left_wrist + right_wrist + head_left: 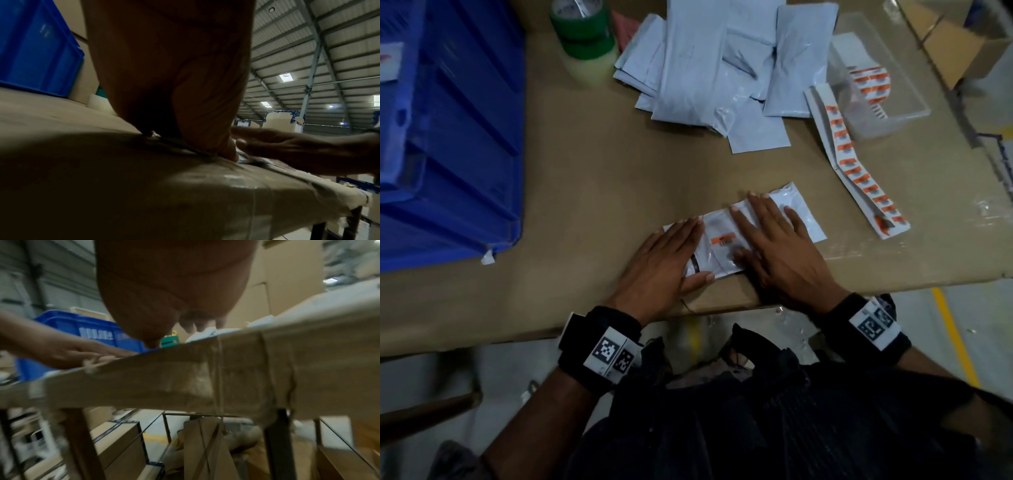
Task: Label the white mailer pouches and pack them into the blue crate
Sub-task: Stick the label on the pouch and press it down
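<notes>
A white mailer pouch (803, 212) lies flat near the table's front edge, with a small orange label (723, 240) stuck on its middle. My left hand (669, 255) presses flat on the pouch's left end, fingers straight. My right hand (774, 240) lies flat on its right half, fingers spread. A heap of unlabelled white pouches (722, 65) sits at the back of the table. The blue crate (445, 130) stands at the left. A strip of orange labels (856, 168) lies to the right. In the wrist views I see my left palm (174, 73), my right palm (170, 288) and the crate (86, 332).
Rolls of green and clear tape (585, 37) stand at the back left. A clear plastic tray (887, 113) holds more labels at the back right, with a cardboard box (955, 51) beyond it. The brown table (592, 192) is bare between the crate and my hands.
</notes>
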Available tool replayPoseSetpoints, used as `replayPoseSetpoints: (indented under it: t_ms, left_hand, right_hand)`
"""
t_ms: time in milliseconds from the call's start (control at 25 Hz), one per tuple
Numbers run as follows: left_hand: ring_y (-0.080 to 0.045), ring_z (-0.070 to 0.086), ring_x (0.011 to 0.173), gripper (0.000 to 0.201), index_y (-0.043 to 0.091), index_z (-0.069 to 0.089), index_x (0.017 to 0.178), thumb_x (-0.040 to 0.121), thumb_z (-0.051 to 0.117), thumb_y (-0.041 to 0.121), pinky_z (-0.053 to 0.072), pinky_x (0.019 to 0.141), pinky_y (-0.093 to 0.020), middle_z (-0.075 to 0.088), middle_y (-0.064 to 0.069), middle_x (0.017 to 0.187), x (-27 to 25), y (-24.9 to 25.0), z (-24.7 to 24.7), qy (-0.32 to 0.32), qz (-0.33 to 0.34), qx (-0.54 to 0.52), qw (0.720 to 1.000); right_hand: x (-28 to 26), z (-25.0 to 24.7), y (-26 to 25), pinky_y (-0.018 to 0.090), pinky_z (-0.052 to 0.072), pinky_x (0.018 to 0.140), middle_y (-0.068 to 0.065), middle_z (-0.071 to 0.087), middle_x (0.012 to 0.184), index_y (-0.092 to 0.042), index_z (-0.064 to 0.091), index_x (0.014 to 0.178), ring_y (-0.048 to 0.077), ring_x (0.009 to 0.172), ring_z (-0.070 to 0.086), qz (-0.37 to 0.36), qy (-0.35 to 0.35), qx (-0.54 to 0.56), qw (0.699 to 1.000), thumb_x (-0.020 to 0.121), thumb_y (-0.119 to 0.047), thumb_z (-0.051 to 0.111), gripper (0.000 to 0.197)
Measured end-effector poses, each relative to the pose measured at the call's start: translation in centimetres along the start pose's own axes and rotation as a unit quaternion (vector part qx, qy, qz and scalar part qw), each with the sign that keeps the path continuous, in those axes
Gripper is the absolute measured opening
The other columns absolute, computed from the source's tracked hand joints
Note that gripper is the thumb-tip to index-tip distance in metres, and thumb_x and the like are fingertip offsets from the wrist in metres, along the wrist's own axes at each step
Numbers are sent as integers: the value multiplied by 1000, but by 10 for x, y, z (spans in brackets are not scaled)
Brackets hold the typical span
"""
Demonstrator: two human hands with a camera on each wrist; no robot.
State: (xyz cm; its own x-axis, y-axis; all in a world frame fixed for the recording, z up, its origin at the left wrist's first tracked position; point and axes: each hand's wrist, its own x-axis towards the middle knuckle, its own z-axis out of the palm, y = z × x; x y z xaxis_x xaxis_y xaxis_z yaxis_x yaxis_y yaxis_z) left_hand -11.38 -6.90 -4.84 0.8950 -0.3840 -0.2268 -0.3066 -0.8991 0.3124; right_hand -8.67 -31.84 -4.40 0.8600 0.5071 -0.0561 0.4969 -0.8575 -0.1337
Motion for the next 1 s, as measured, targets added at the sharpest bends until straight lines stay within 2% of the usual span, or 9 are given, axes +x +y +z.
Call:
replayPoseSetpoints:
  t_ms: [120,200,280,400,560,640,720,840,1000]
  left_hand:
    - [-8,6,155,96,22,1,163,86,13,79,-4,118,-24,2,8,170,1,0,2,-1,-5,-2,1000]
    - [-6,2,155,92,25,-2,163,91,20,78,-7,118,-26,-2,10,170,2,1,2,-7,-9,-7,1000]
    - [-6,1,155,88,25,-3,162,96,33,71,-9,118,-26,-3,10,169,2,1,0,-6,-15,-10,1000]
    - [-7,3,155,87,25,0,162,97,38,68,-6,121,-30,0,9,169,1,4,-3,-2,-18,-19,1000]
    - [-6,2,155,93,27,-1,163,89,22,79,-4,124,-36,-2,11,169,3,2,-3,-12,-13,-9,1000]
    - [-6,1,155,91,27,-1,163,93,31,75,-3,124,-37,-3,11,170,3,0,-2,-18,-16,-10,1000]
    - [-6,2,155,90,26,-1,163,94,33,73,-2,124,-37,-1,10,170,2,-1,-2,-11,-14,-7,1000]
    - [-6,3,155,98,27,1,163,85,18,83,0,124,-38,1,10,170,3,-2,1,-12,-8,-6,1000]
    - [-6,2,155,102,27,0,163,78,9,83,2,125,-40,-1,11,170,5,-5,0,-17,1,4,1000]
  right_hand:
    - [-9,-2,-8,53,17,126,6,13,172,-26,30,161,25,159,12,-50,-14,-38,998,108,-61,18,65]
    - [-14,2,-1,56,22,122,4,15,172,-24,28,162,24,158,17,-25,-35,-44,998,106,-65,11,71]
    - [-15,1,9,55,25,122,5,17,172,-24,26,163,24,157,19,2,-15,-21,1000,106,-66,9,73]
    - [-10,-4,3,51,21,125,7,13,172,-34,23,163,28,157,19,-41,-16,4,999,106,-67,16,67]
    - [-15,4,-14,57,21,122,7,9,173,-38,24,162,31,157,15,-83,-40,-31,995,106,-65,22,62]
    - [-24,2,-8,56,22,123,8,10,173,-36,31,160,31,157,17,-95,-31,-21,995,107,-62,26,59]
    - [-28,-3,-4,54,27,120,8,18,171,-32,41,156,30,154,25,-109,-8,-2,994,108,-58,32,54]
    - [-16,-5,-12,48,29,119,6,25,168,-31,42,155,27,150,31,-92,-3,5,996,108,-58,34,55]
    - [-22,-2,-13,51,39,111,5,42,158,-28,56,142,25,142,42,-65,34,41,997,108,-53,38,46]
